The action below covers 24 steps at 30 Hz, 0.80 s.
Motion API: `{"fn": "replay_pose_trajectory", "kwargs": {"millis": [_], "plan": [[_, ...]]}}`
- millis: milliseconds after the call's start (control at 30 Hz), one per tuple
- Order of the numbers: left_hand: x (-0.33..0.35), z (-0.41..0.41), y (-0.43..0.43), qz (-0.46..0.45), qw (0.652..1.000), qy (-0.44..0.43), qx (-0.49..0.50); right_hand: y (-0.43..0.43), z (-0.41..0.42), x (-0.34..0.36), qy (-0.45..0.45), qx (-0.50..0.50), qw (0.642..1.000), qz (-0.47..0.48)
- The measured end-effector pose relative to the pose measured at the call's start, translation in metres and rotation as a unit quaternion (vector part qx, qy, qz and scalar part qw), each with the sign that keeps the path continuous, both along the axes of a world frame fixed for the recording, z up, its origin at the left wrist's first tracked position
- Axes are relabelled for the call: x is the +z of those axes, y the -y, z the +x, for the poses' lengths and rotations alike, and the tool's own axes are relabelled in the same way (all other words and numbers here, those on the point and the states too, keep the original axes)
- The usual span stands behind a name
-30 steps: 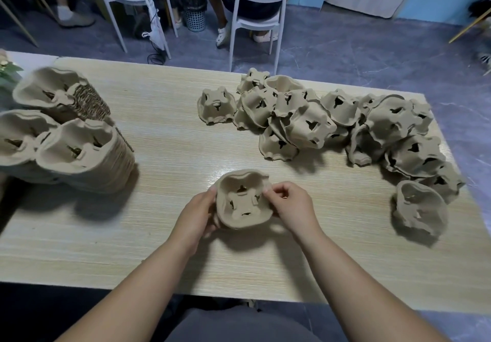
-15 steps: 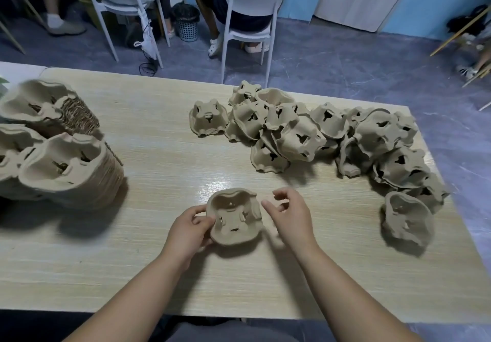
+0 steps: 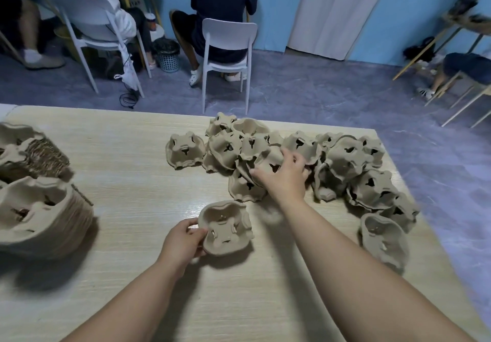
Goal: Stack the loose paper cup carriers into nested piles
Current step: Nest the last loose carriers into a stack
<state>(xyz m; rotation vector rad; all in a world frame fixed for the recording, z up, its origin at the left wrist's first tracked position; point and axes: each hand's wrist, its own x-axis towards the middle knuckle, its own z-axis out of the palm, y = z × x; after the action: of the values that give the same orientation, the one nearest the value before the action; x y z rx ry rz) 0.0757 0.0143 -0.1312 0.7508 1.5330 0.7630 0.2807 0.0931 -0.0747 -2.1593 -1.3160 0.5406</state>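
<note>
Brown moulded-pulp carrier [image 3: 225, 228], open side up, with the left hand [image 3: 183, 243] clamped on its left rim: thumb over the edge, fingers curled under the outer wall. It sits on or just above the table [image 3: 132, 182]; can't tell which. The right hand [image 3: 285, 175] is beyond and right of that grip, spread over a top carrier [image 3: 268, 161] in the loose heap [image 3: 345, 155], thumb at its near-left edge, fingertips [image 3: 288, 154] at its far edge. It's blurred, so I can't tell if it's closed on the carrier or only touching. The heap starts just beyond the left-hand grip and runs right, up to the table's far and right edges; carriers overlap, mostly bottom-up. An end carrier [image 3: 185, 150] sits at the heap's left tip, beside its neighbours. A lone carrier [image 3: 384, 238] lies right of the right forearm, open side up, near the right table edge and apart from the held one. The nested piles [image 3: 39, 217] lie on their sides well left of the left hand, at the table's left edge. Room to move: a wide stretch of tabletop between the left-hand grip and the piles, plus a strip from both forearms to the near edge. Past the far edge there's floor and white chairs [image 3: 228, 49] with people seated, well apart.
</note>
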Motion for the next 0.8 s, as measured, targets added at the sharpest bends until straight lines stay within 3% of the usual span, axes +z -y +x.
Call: {"fn": "replay_pose_trajectory", "kwargs": {"millis": [100, 367, 533, 667, 800], "plan": [[-0.002, -0.001, -0.001, 0.002, 1.000, -0.005, -0.008, 0.007, 0.010, -0.008, -0.001, 0.004, 1.000, 0.008], [-0.005, 0.001, 0.006, -0.004, 1.000, 0.002, -0.026, 0.092, 0.055, -0.034, -0.129, 0.072, 0.988, 0.037], [-0.006, 0.005, 0.010, -0.005, 0.999, 0.006, -0.035, 0.116, 0.065, -0.033, -0.200, 0.021, 0.980, 0.014], [-0.003, 0.011, 0.010, -0.005, 0.999, 0.011, -0.044, 0.123, 0.068, -0.024, -0.189, -0.075, 0.978, 0.039], [-0.003, 0.010, 0.012, 0.000, 0.999, -0.002, -0.048, 0.125, 0.076, -0.025, -0.180, -0.031, 0.983, 0.033]]}}
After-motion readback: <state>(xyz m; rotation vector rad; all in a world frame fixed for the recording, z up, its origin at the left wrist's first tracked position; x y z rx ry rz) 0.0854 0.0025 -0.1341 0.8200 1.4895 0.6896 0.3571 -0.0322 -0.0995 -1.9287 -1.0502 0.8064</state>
